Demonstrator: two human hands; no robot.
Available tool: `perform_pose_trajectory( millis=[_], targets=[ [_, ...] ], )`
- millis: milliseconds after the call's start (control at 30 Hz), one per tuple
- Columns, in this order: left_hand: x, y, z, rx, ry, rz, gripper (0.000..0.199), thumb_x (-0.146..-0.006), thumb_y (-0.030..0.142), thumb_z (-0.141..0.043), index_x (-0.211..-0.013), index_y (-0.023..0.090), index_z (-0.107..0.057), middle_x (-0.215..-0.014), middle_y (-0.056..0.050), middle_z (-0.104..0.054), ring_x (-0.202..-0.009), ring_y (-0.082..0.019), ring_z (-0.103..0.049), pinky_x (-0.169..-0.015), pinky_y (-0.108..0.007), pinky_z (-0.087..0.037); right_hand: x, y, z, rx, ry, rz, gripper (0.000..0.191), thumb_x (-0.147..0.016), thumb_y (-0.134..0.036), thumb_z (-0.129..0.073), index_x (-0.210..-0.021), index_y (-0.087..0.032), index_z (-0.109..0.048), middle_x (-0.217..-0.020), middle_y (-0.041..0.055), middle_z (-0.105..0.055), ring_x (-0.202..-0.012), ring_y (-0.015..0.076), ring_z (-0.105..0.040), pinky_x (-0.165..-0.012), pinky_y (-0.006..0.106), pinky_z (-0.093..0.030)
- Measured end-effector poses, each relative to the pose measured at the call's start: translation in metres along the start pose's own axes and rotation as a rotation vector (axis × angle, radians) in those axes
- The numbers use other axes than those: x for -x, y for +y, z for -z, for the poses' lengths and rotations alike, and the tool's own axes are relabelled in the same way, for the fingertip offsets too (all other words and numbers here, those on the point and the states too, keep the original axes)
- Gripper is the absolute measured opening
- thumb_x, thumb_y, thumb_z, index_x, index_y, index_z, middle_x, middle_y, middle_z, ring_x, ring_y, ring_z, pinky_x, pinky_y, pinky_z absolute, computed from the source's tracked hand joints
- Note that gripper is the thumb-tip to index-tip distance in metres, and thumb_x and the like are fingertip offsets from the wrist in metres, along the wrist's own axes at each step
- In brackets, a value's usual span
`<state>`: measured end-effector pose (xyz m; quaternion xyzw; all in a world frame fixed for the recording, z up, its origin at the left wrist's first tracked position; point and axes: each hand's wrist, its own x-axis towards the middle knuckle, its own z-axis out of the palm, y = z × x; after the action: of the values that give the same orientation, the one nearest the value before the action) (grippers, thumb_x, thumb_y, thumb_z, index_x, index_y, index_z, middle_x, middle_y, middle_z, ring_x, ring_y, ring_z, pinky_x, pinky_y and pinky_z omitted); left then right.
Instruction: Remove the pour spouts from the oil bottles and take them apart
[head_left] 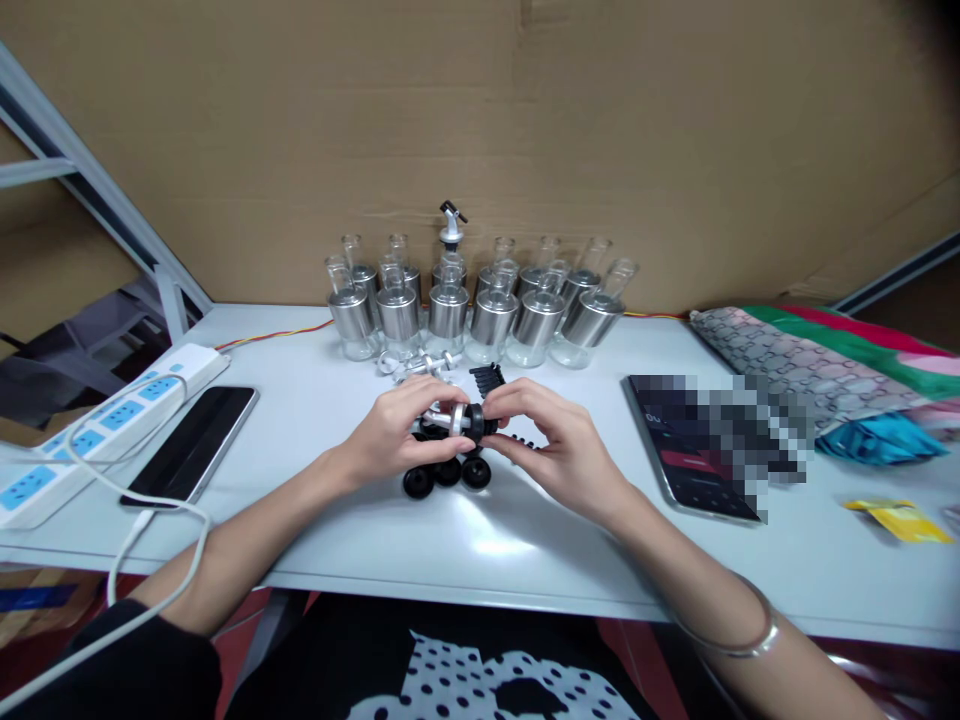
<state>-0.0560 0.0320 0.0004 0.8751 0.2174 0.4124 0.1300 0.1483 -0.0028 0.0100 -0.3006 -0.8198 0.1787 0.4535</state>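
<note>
Bottles (448, 312) behind both hands (484, 435)

Silver-and-black spout (466, 422) between hands (405, 428)

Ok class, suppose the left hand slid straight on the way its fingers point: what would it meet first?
The left hand would first press on the silver-and-black piece at its fingertips, then apparently the right hand, though depth is hard to judge.
</note>
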Motion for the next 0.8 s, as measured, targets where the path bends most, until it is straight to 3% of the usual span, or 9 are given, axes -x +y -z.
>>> perform_pose_trajectory(
  millis=[167, 300, 433, 633, 800],
  targets=[
    [0.0, 0.0, 0.0, 0.029, -0.025, 0.007, 0.028, -0.084, 0.042, -0.059, -0.097, 0.017, -0.057, -0.083, -0.004, -0.065, -0.076, -0.015, -0.06, -0.071, -0.028, -0.049, -0.001, -0.001, 0.001, -0.002, -0.026, 0.008, 0.013, -0.084, -0.008, -0.058, -0.089, -0.02, -0.059, -0.094, 0.0055, -0.059, -0.087, 0.0149, -0.06, -0.076, 0.031, -0.052],
    [0.0, -0.001, -0.001, -0.001, -0.026, -0.028, 0.026, -0.084, 0.038, -0.061, -0.099, 0.016, -0.055, -0.085, -0.004, -0.064, -0.078, -0.015, -0.059, -0.072, -0.028, -0.049, -0.001, -0.003, 0.0, -0.111, -0.075, -0.099, 0.015, -0.082, -0.009, -0.057, -0.093, -0.019, -0.058, -0.097, 0.0061, -0.059, -0.09, 0.0155, -0.059, -0.075, 0.031, -0.052],
    [-0.001, -0.005, 0.003, -0.036, 0.004, -0.021, 0.029, -0.083, 0.037, -0.064, -0.102, 0.017, -0.055, -0.091, -0.005, -0.065, -0.083, -0.016, -0.06, -0.076, -0.029, -0.05, 0.001, -0.002, -0.001, -0.13, 0.009, -0.176, 0.009, -0.083, -0.016, -0.06, -0.091, -0.02, -0.059, -0.095, 0.0057, -0.059, -0.086, 0.0161, -0.059, -0.073, 0.032, -0.052],
    [-0.002, -0.031, 0.022, -0.212, 0.096, 0.257, 0.025, -0.087, 0.028, -0.057, -0.111, 0.019, -0.055, -0.107, -0.007, -0.063, -0.099, -0.019, -0.057, -0.089, -0.036, -0.046, 0.003, 0.003, -0.001, -0.1, 0.169, -0.278, 0.017, -0.079, -0.018, -0.064, -0.095, -0.021, -0.058, -0.093, 0.0033, -0.061, -0.076, 0.0139, -0.058, -0.073, 0.032, -0.051],
    [0.003, -0.051, 0.02, -0.157, -0.024, 0.363, 0.025, -0.084, 0.017, -0.047, -0.109, 0.017, -0.054, -0.105, -0.007, -0.059, -0.097, -0.02, -0.054, -0.088, -0.036, -0.045, 0.003, 0.002, -0.002, -0.079, 0.126, -0.281, 0.013, -0.081, -0.018, -0.062, -0.093, -0.02, -0.058, -0.095, 0.0047, -0.061, -0.077, 0.0146, -0.057, -0.074, 0.033, -0.051]
  ],
)
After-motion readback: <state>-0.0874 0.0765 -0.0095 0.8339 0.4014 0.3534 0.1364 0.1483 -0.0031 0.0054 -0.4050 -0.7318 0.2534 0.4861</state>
